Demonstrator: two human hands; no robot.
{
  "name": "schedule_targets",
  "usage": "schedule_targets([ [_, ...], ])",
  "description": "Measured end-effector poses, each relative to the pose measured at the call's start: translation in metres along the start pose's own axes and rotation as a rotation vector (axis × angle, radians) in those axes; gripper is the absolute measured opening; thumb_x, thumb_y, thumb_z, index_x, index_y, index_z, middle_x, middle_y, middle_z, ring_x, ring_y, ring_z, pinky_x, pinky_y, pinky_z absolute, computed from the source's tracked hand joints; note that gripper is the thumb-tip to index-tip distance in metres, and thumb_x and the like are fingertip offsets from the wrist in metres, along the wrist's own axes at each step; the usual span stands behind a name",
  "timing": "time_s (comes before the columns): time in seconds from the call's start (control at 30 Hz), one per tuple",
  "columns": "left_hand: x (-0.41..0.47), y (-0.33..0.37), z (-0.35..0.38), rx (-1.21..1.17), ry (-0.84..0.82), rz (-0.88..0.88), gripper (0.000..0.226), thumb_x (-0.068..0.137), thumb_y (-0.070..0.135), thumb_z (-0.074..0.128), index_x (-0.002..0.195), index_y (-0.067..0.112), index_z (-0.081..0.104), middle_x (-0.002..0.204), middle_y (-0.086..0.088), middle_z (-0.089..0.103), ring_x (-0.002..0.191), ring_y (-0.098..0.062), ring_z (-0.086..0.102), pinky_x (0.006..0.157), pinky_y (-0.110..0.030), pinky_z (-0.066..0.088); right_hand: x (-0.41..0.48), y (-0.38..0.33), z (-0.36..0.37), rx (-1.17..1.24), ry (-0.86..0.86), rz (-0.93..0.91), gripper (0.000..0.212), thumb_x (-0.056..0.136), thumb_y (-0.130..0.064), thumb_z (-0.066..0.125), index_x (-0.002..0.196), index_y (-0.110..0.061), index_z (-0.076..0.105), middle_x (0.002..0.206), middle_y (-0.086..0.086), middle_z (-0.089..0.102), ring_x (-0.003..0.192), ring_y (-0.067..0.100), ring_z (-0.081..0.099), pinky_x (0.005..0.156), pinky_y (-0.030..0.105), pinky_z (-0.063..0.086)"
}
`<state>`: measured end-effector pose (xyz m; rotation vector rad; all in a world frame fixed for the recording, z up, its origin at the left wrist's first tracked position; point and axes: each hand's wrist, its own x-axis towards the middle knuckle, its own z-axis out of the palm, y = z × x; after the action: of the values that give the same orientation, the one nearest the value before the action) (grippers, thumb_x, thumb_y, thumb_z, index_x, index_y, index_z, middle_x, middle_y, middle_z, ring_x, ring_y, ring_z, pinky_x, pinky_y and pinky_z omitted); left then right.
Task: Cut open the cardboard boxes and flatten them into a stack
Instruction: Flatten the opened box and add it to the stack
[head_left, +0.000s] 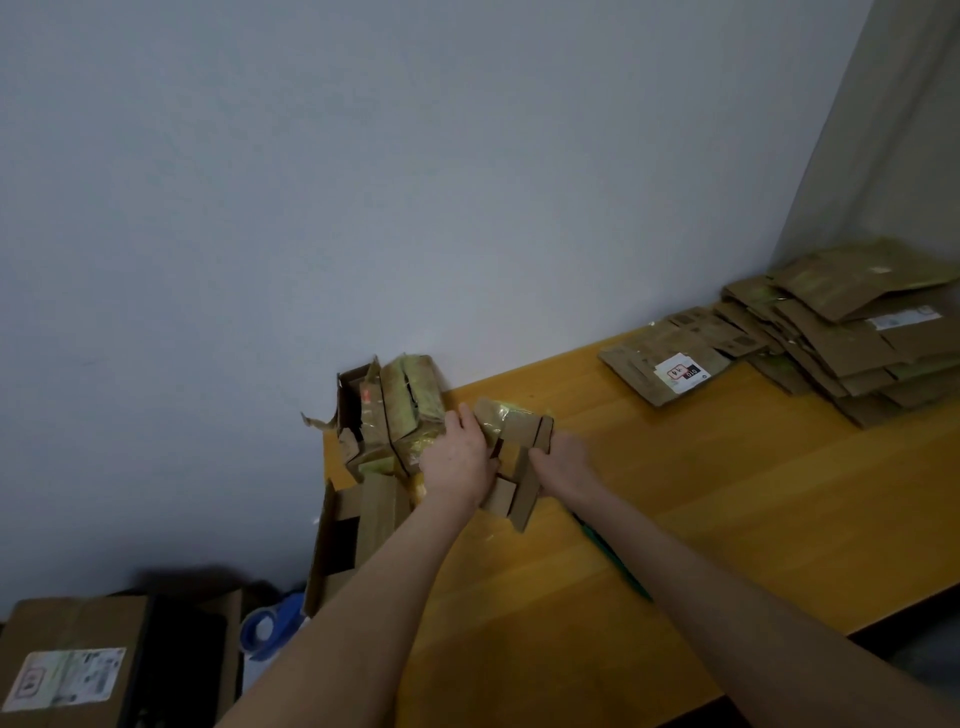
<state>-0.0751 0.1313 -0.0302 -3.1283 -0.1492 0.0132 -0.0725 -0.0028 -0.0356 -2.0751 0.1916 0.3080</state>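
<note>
The small cardboard box (522, 441) lies on the table (701, 493) near its left end, between your hands, flaps loose, long axis running away from you. Your left hand (460, 457) grips its left side; your right hand (558, 460) clasps the right edge, fingers curled. The flattened stack (852, 332) lies far right by the wall, well apart. The right hand is nearer it, so the carry probably goes rightward.

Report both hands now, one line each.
Left hand: fingers curled on the small cardboard box.
Right hand: gripping the same box's other side.
</note>
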Motion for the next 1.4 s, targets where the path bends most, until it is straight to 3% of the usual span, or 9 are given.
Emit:
schedule_targets([
  [0.23,-0.003,0.003,-0.01,-0.091,0.101,0.15,0.022,0.101,0.021,0.038,0.118,0.011,0.049,0.1,-0.007,0.064,0.084,-0.027,0.066,0.066,-0.035,0.053,0.006,0.002,-0.012,-0.073,0.083,0.001,0.026,0.093,-0.007,0.045,0.067,-0.01,0.044,0.073,0.01,0.051,0.068,0.024,0.053,0.062,0.038,0.052],
  [0.43,0.0,-0.005,-0.012,-0.552,0.087,0.076,0.025,0.102,0.02,0.043,0.088,0.008,0.059,0.077,-0.007,0.061,0.076,-0.028,0.062,0.063,-0.033,0.046,0.007,0.017,-0.025,-0.097,0.12,0.062,0.028,0.094,-0.006,0.046,0.067,-0.01,0.045,0.071,0.005,0.05,0.074,0.024,0.054,0.061,0.035,0.048],
  [0.63,0.017,-0.016,-0.013,-0.823,-0.1,-0.043,0.033,0.098,0.03,0.051,0.072,0.013,0.062,0.068,-0.003,0.06,0.067,-0.022,0.055,0.068,-0.033,0.046,0.007,0.033,-0.031,0.225,0.085,0.126,0.01,0.093,-0.01,0.055,0.102,-0.006,0.057,0.109,0.02,0.062,0.095,0.033,0.061,0.081,0.052,0.055],
  [0.73,0.016,-0.02,-0.011,-0.931,-0.073,-0.098,0.035,0.097,0.033,0.054,0.065,0.019,0.061,0.064,0.001,0.06,0.064,-0.017,0.055,0.067,-0.032,0.047,0.01,0.035,-0.035,0.314,0.055,0.152,0.043,0.091,-0.02,0.064,0.129,-0.01,0.045,0.126,0.016,0.055,0.099,0.027,0.059,0.074,0.041,0.058],
  [0.9,0.014,-0.014,-0.017,-0.594,0.019,0.102,0.032,0.097,0.036,0.052,0.092,0.014,0.075,0.063,0.0,0.063,0.057,-0.016,0.056,0.054,-0.031,0.048,0.017,0.027,-0.034,-0.299,0.182,0.004,0.095,0.08,-0.039,0.074,0.151,-0.015,0.015,0.149,0.009,0.035,0.134,0.029,0.037,0.103,0.042,0.039],
  [1.0,0.009,-0.005,-0.026,-0.461,0.054,0.25,0.029,0.097,0.036,0.053,0.1,0.018,0.075,0.065,0.004,0.063,0.058,-0.012,0.055,0.053,-0.027,0.047,0.011,0.016,-0.032,-0.595,0.132,-0.084,0.091,0.075,-0.054,0.072,0.145,-0.021,0.025,0.14,0.005,0.043,0.123,0.026,0.045,0.096,0.04,0.044],
  [1.23,0.016,-0.003,-0.057,-0.463,0.129,0.36,0.027,0.097,0.036,0.054,0.1,0.021,0.075,0.083,-0.002,0.072,0.075,-0.019,0.063,0.062,-0.029,0.047,0.001,-0.003,-0.041,-0.429,-0.009,-0.224,0.047,0.094,-0.031,0.05,0.137,-0.017,0.036,0.114,0.009,0.057,0.1,0.027,0.056,0.084,0.039,0.049],
  [1.3,0.021,-0.015,-0.061,-0.498,0.085,0.306,0.028,0.097,0.035,0.054,0.097,0.017,0.075,0.087,-0.003,0.073,0.081,-0.02,0.064,0.068,-0.033,0.05,-0.002,-0.007,-0.046,-0.222,-0.04,-0.282,0.024,0.101,-0.024,0.04,0.117,-0.014,0.053,0.099,0.008,0.06,0.091,0.026,0.056,0.075,0.03,0.047],
  [1.4,0.023,-0.027,-0.061,-0.615,0.086,0.198,0.023,0.094,0.035,0.059,0.103,0.021,0.075,0.1,0.003,0.074,0.092,-0.016,0.066,0.075,-0.031,0.053,-0.003,-0.014,-0.049,-0.035,0.016,-0.257,0.03,0.103,-0.023,0.039,0.082,-0.015,0.058,0.08,-0.001,0.054,0.079,0.019,0.051,0.054,0.014,0.036],
])
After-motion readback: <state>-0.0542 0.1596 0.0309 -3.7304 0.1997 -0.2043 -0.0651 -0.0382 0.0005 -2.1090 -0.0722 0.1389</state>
